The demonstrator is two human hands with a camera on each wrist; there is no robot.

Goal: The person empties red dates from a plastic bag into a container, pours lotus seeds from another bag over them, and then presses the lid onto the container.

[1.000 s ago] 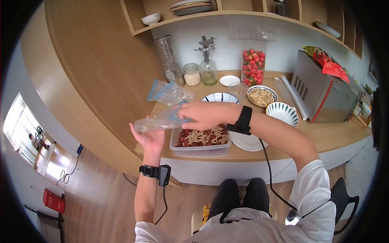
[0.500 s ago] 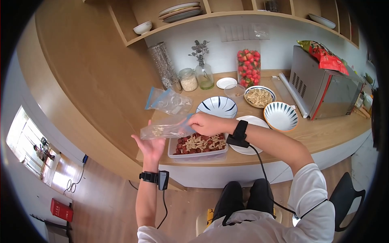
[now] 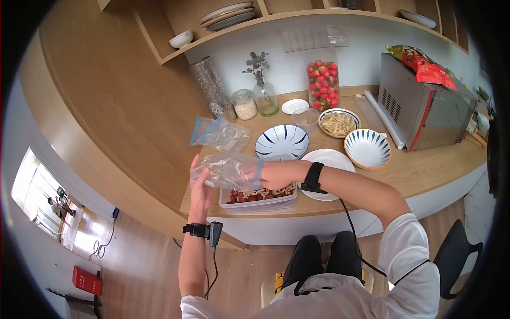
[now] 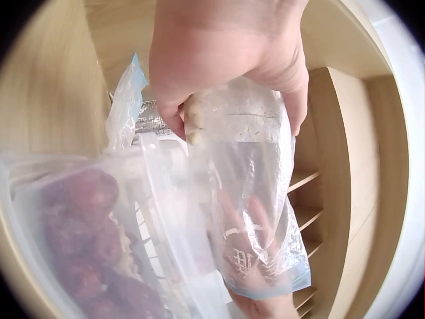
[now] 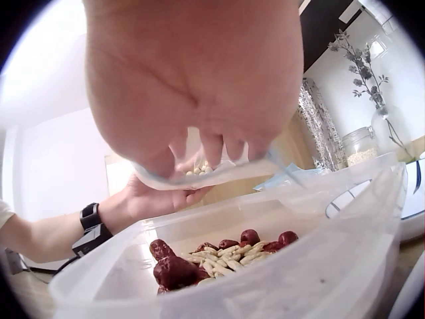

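Note:
A clear zip bag [image 3: 228, 167] with a blue-edged mouth hangs over the near left part of the counter. My left hand [image 3: 200, 186] grips its closed end, thumb and fingers on opposite sides. My right hand [image 3: 280, 174] reaches through the mouth, its extended fingers showing through the film in the left wrist view. Small pale round pieces [image 5: 199, 170] lie inside, towards the left hand. Below is a translucent plastic box [image 3: 292, 205] holding red dates [image 5: 176, 272] and pale, slender dried pieces [image 5: 232, 258]; bag and right hand partly cover it in the head view.
Behind the box lie another clear bag [image 3: 223, 135] and a striped bowl [image 3: 281, 141]. To the right are a white plate [image 3: 332, 159], a rimmed bowl [image 3: 366, 149], a bowl of pale slices [image 3: 339, 123] and a microwave [image 3: 419, 101]. Strawberries [image 3: 323, 85] stand by the wall.
The right hand has gone from holding the bag's mouth to reaching inside it. The bag has spread wider, and the left hand has curled from a flat palm around its closed end.

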